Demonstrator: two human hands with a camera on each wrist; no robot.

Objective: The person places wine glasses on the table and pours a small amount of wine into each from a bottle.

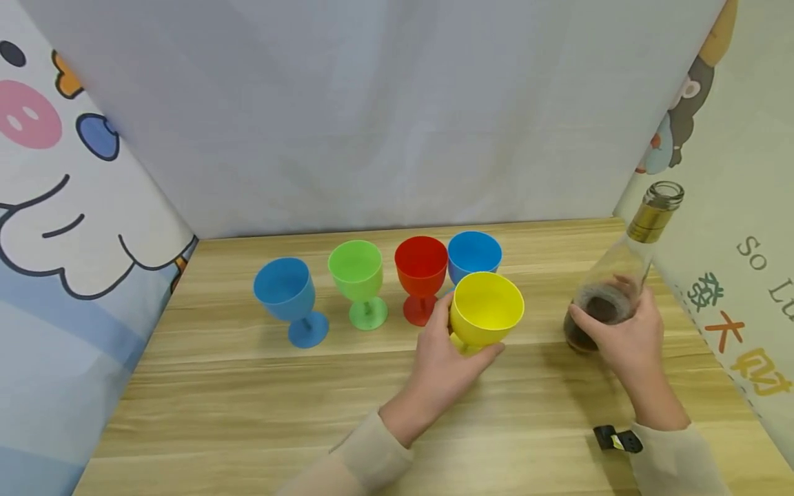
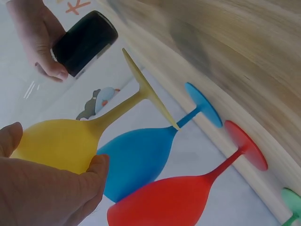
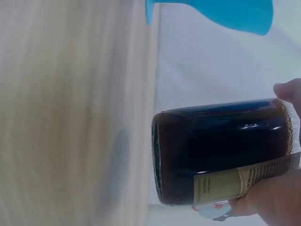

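Observation:
My left hand (image 1: 440, 365) grips a yellow plastic goblet (image 1: 486, 313) around its bowl, thumb on one side and fingers on the other. In the left wrist view the goblet's stem and foot (image 2: 149, 96) hang free above the wooden table. My right hand (image 1: 639, 344) holds a clear glass wine bottle (image 1: 611, 272) by its body, neck leaning to the right. Dark liquid with froth on top fills its lower part. The right wrist view shows a label (image 3: 218, 187) on the bottle, and its base raised off the table.
Behind and left of the yellow goblet, a blue goblet (image 1: 474, 251), a red goblet (image 1: 421, 265), a green goblet (image 1: 356, 269) and another blue goblet (image 1: 285, 293) stand upright in a row. A grey cloth backdrop (image 1: 372, 138) rises along the table's (image 1: 248, 413) back edge; printed sheets flank both sides.

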